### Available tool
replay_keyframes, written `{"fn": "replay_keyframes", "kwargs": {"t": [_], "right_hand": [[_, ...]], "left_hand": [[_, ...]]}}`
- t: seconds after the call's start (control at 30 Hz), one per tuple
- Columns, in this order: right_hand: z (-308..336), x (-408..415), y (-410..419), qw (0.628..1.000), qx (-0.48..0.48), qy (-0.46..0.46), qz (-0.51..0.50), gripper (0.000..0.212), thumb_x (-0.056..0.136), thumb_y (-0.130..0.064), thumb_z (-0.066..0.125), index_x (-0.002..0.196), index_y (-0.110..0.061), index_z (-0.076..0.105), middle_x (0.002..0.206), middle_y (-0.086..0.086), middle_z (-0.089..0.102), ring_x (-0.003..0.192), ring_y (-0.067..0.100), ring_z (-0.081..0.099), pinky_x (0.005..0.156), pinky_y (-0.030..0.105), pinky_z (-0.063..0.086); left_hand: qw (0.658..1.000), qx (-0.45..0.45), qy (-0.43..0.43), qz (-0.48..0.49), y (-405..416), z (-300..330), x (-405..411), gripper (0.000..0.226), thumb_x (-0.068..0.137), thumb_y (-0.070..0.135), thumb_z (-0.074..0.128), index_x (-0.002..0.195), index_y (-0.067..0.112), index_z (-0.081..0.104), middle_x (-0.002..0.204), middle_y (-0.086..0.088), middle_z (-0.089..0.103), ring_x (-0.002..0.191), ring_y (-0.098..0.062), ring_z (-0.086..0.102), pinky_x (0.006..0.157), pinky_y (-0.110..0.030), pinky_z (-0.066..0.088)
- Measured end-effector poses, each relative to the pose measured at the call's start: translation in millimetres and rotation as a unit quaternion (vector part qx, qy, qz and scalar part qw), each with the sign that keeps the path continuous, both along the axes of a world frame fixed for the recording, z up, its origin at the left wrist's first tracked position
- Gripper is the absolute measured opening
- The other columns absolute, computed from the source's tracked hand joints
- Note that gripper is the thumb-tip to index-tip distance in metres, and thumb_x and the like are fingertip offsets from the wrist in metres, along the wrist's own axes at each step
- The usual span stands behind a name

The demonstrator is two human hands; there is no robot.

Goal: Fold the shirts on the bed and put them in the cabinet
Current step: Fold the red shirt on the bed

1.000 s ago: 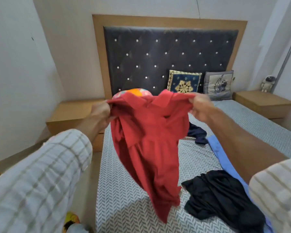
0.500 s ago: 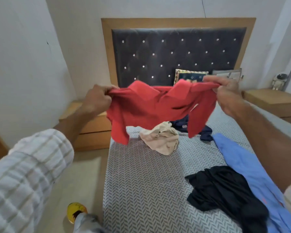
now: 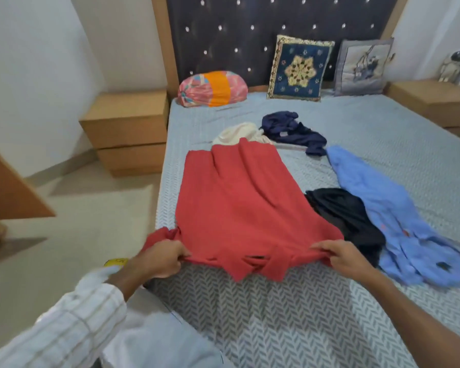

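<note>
The red shirt at centre is matt, soft cloth. The bed wears a woven herringbone cover. Upper frame: a tufted, studded headboard, dark and padded. The nightstands are smooth matt wood.

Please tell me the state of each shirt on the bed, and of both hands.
Red collared shirt: spread flat, unfolded, overlapping the black and cream shirts.
Black shirt: crumpled.
Light blue shirt: unfolded, rumpled.
Navy shirt: crumpled.
Cream shirt: crumpled.
Left hand: grips the red shirt.
Right hand: grips the red shirt.
</note>
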State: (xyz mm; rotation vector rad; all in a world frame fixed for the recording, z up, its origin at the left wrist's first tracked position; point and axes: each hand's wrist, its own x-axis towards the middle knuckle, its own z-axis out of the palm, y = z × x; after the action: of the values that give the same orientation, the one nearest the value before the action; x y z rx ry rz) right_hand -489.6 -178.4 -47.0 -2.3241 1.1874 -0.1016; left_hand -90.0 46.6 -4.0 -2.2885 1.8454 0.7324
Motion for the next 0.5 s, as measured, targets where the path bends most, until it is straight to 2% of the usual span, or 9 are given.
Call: {"fn": "replay_keyframes", "kwargs": {"t": [0.07, 0.13, 0.2, 0.27, 0.3, 0.37, 0.43, 0.5], "right_hand": [[-29, -16, 11, 0.999, 0.007, 0.027, 0.023, 0.056, 0.068, 0.002, 0.051, 0.114, -0.018, 0.076, 0.119, 0.001, 0.072, 0.117, 0.022, 0.065, 0.100, 0.018, 0.041], [-48, -27, 17, 0.996, 0.019, 0.058, 0.060, 0.056, 0.072, 0.001, 0.054, 0.119, -0.021, 0.073, 0.129, 0.001, 0.067, 0.127, 0.024, 0.058, 0.111, 0.034, 0.041], [-54, -29, 24, 0.988, 0.008, 0.125, 0.089, 0.050, 0.085, -0.002, 0.058, 0.130, -0.021, 0.067, 0.141, -0.001, 0.058, 0.136, 0.021, 0.049, 0.115, 0.033, 0.035], [-56, -25, 33, 0.975, -0.051, 0.190, 0.103, 0.050, 0.086, -0.022, 0.061, 0.136, -0.028, 0.061, 0.145, -0.006, 0.054, 0.137, 0.018, 0.045, 0.114, 0.032, 0.034], [-54, -21, 37, 0.967, -0.088, 0.217, 0.102, 0.053, 0.083, -0.034, 0.060, 0.136, -0.033, 0.059, 0.142, -0.008, 0.054, 0.136, 0.017, 0.044, 0.113, 0.034, 0.032], [-50, -7, 46, 0.958, -0.120, 0.241, 0.100, 0.062, 0.076, -0.054, 0.056, 0.135, -0.038, 0.051, 0.134, -0.009, 0.052, 0.133, 0.018, 0.042, 0.110, 0.038, 0.026], [-49, 13, 54, 0.966, -0.083, 0.221, 0.109, 0.077, 0.073, -0.060, 0.060, 0.143, -0.037, 0.040, 0.132, -0.010, 0.050, 0.130, 0.018, 0.042, 0.105, 0.041, 0.027], [-50, 34, 60, 0.981, -0.022, 0.174, 0.085, 0.084, 0.073, -0.054, 0.068, 0.148, -0.033, 0.035, 0.135, -0.011, 0.052, 0.129, 0.018, 0.045, 0.101, 0.042, 0.031]], "left_hand": [[1.000, 0.026, 0.006, -0.009, 9, -24, -11, 0.064, 0.073, 0.009, 0.046, 0.123, 0.043, 0.067, 0.120, 0.011, 0.071, 0.109, -0.018, 0.066, 0.092, -0.030, 0.051], [0.998, 0.051, 0.000, -0.021, 16, -42, -24, 0.056, 0.077, 0.012, 0.048, 0.121, 0.039, 0.069, 0.116, 0.010, 0.070, 0.105, -0.019, 0.065, 0.086, -0.031, 0.052], [0.997, 0.070, -0.001, -0.024, 21, -54, -35, 0.032, 0.079, 0.018, 0.052, 0.102, 0.029, 0.071, 0.096, 0.008, 0.069, 0.092, -0.020, 0.065, 0.079, -0.034, 0.053], [0.997, 0.061, -0.031, -0.028, 20, -57, -41, 0.009, 0.079, 0.027, 0.056, 0.083, 0.023, 0.064, 0.081, 0.007, 0.059, 0.086, -0.021, 0.059, 0.077, -0.038, 0.052], [0.996, 0.054, -0.062, -0.038, 17, -56, -44, 0.011, 0.079, 0.033, 0.059, 0.084, 0.024, 0.064, 0.086, 0.005, 0.056, 0.092, -0.021, 0.055, 0.081, -0.038, 0.049], [0.993, 0.054, -0.092, -0.052, 10, -56, -54, 0.027, 0.080, 0.047, 0.065, 0.098, 0.027, 0.066, 0.103, 0.003, 0.054, 0.104, -0.019, 0.047, 0.089, -0.040, 0.039], [0.999, 0.046, -0.023, -0.017, 2, -62, -64, 0.039, 0.077, 0.049, 0.071, 0.107, 0.027, 0.061, 0.108, 0.003, 0.057, 0.102, -0.017, 0.050, 0.088, -0.038, 0.041], [0.992, 0.039, 0.104, 0.067, -5, -69, -74, 0.047, 0.073, 0.039, 0.079, 0.111, 0.023, 0.056, 0.106, 0.004, 0.063, 0.095, -0.016, 0.059, 0.082, -0.032, 0.047]]}}
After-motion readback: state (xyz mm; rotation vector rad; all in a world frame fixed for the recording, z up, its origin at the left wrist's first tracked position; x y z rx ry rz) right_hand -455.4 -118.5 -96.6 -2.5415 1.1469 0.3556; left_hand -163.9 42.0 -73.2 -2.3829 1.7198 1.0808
